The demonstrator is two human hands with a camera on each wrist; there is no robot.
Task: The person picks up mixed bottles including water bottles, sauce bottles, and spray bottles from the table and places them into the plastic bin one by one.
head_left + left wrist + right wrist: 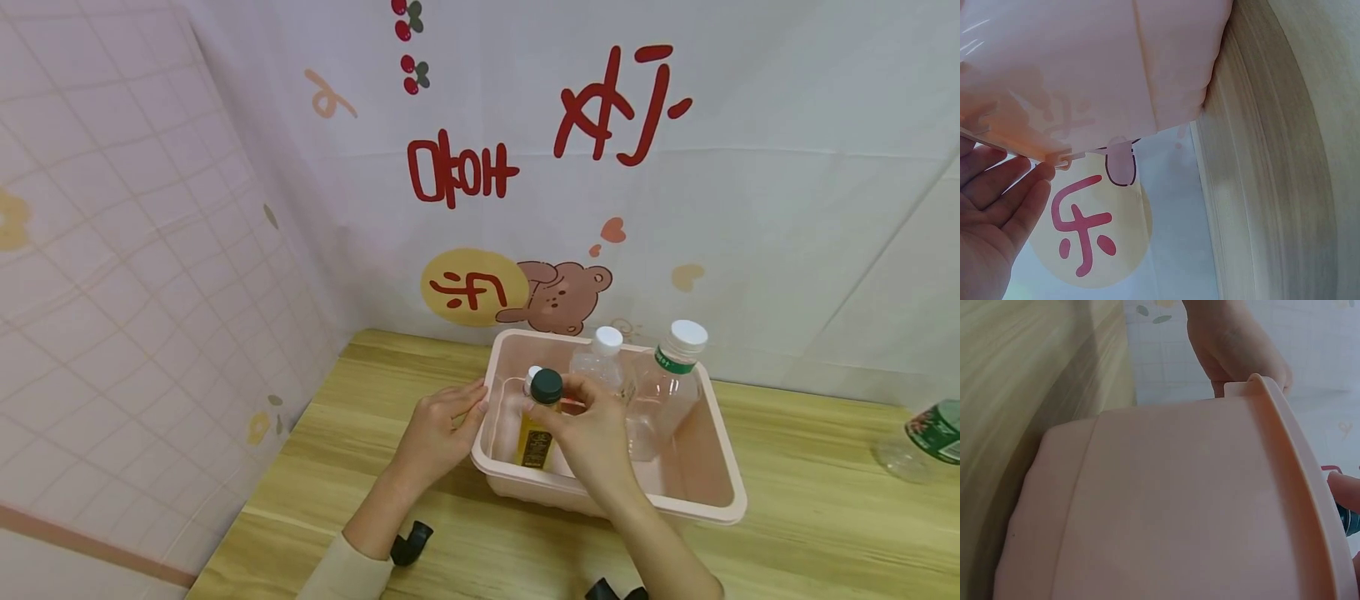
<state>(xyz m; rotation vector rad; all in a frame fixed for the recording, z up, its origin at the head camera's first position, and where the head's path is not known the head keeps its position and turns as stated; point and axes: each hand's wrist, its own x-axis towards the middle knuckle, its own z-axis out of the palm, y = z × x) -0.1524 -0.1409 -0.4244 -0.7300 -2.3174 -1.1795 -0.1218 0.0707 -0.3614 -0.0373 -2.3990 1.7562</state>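
A pale pink plastic tub (731, 467) stands on the wooden table with several bottles in it. My right hand (600, 433) reaches over its near rim and pinches a small bottle of yellow liquid (536, 446) with a dark green cap, near the neck. That bottle is upright inside the tub's left end. In the right wrist view, the tub wall (1172, 506) hides most of it. My left hand (442, 425) touches the tub's left rim; the left wrist view shows its fairly straight fingers (1019, 203) against the rim from outside.
Inside the tub are a clear bottle with a white cap (606, 343), a larger white-capped clear bottle (667, 392) and a partly hidden small white-capped bottle (532, 374). A green-labelled clear bottle (911, 446) lies on the table at right. A printed cloth (787, 250) hangs behind.
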